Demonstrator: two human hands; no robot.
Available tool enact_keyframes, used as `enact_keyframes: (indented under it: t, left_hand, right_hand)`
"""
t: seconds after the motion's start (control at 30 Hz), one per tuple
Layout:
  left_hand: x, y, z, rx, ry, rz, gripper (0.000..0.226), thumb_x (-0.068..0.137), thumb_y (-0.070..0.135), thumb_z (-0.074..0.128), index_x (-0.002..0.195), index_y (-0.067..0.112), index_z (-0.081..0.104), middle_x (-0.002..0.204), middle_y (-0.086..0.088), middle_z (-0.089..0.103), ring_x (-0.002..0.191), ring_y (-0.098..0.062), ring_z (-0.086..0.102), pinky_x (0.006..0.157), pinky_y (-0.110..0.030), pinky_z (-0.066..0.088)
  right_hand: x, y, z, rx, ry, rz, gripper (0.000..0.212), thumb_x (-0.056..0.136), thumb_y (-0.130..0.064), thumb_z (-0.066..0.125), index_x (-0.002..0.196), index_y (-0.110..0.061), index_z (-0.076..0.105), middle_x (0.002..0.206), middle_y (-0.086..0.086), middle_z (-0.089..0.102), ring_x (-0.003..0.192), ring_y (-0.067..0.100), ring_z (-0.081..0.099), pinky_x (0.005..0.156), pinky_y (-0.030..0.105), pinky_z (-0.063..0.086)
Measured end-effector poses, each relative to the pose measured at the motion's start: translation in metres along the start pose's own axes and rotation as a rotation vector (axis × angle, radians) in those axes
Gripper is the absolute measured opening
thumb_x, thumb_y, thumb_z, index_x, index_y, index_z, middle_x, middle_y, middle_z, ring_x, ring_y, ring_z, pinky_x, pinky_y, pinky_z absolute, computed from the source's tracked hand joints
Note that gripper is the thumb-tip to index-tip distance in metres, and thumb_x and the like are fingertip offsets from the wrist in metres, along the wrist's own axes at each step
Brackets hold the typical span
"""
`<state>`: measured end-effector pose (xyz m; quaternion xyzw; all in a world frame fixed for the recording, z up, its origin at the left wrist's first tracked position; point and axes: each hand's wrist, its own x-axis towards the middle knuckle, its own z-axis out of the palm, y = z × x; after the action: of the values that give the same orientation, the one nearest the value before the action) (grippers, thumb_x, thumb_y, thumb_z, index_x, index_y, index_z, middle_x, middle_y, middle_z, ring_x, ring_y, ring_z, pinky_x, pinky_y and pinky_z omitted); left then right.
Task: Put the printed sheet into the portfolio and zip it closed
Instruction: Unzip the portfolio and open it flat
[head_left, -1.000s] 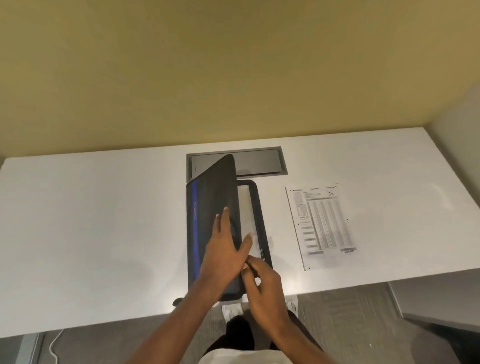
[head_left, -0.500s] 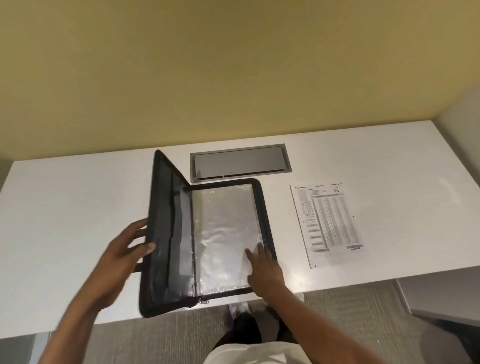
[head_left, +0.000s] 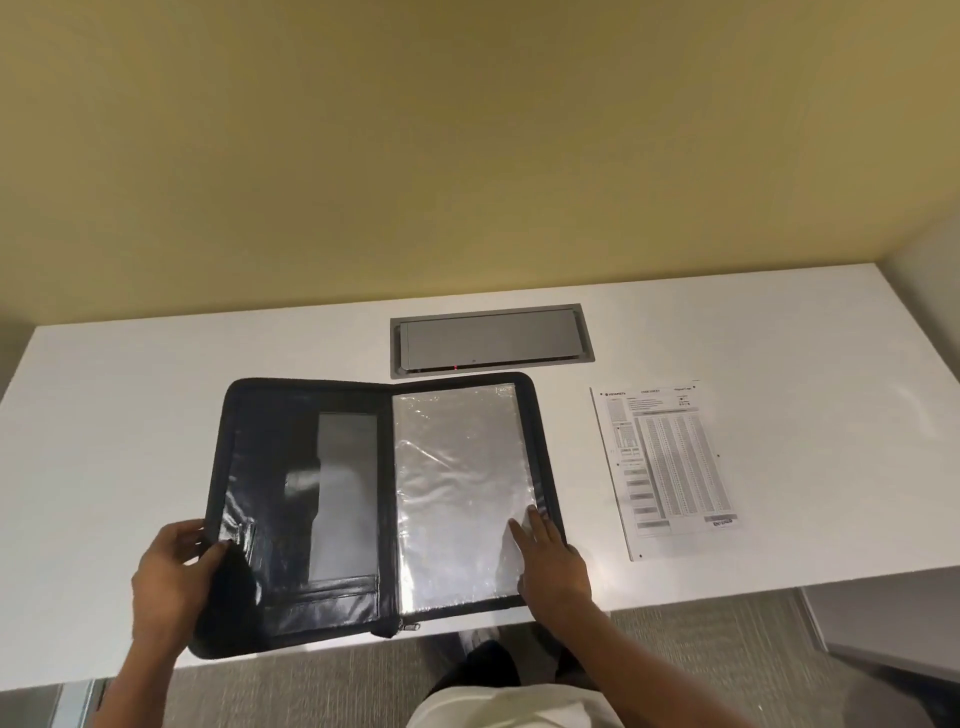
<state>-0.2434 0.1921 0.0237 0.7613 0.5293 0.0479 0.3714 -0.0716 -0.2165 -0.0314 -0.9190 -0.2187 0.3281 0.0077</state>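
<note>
Our sheet (head_left: 667, 470) lies flat on the bench (head_left: 779, 374), well right of the open portfolio (head_left: 379, 509). It looks light and limp, so we judge it best lifted by a near corner or slid over the bench edge. Our left hand (head_left: 171, 587) has its grip clamped on the portfolio's left cover; our right hand (head_left: 550, 561) rests with fingers spread, grip apart, on the clear sleeve (head_left: 457, 493), which looks empty. The left pocket (head_left: 343, 493) holds a grey insert.
</note>
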Motion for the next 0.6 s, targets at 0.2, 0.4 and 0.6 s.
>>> enact_keyframes:
  t: [0.2, 0.4, 0.6]
  left_hand:
    - [0.03, -0.049, 0.037, 0.144, -0.089, -0.026, 0.05, 0.07, 0.031, 0.095, 0.112, 0.016, 0.072, 0.101, -0.01, 0.074, 0.092, -0.035, 0.069, 0.081, -0.05, 0.059]
    - [0.01, -0.034, 0.064, 0.295, -0.097, 0.045, 0.047, 0.07, -0.005, 0.087, 0.112, 0.001, 0.069, 0.101, -0.028, 0.066, 0.095, -0.049, 0.062, 0.082, -0.053, 0.052]
    - [0.004, -0.055, 0.089, 0.361, -0.072, -0.004, 0.039, 0.088, 0.0, 0.06, 0.127, -0.002, 0.059, 0.133, -0.022, 0.057, 0.118, -0.049, 0.054, 0.098, -0.06, 0.052]
  right_hand:
    - [0.002, 0.007, -0.003, 0.002, 0.028, -0.004, 0.085, 0.1, -0.029, 0.058, 0.162, -0.032, -0.001, 0.17, 0.0, -0.015, 0.158, 0.02, -0.006, 0.121, 0.036, 0.031]
    - [0.003, 0.011, -0.002, -0.004, 0.003, -0.04, 0.087, 0.101, -0.028, 0.057, 0.162, -0.031, -0.005, 0.169, 0.0, -0.019, 0.157, 0.021, -0.01, 0.115, 0.035, 0.041]
    - [0.003, 0.014, -0.004, 0.012, -0.014, -0.054, 0.088, 0.1, -0.028, 0.057, 0.161, -0.032, -0.006, 0.17, -0.002, -0.016, 0.157, 0.019, -0.009, 0.117, 0.035, 0.038]
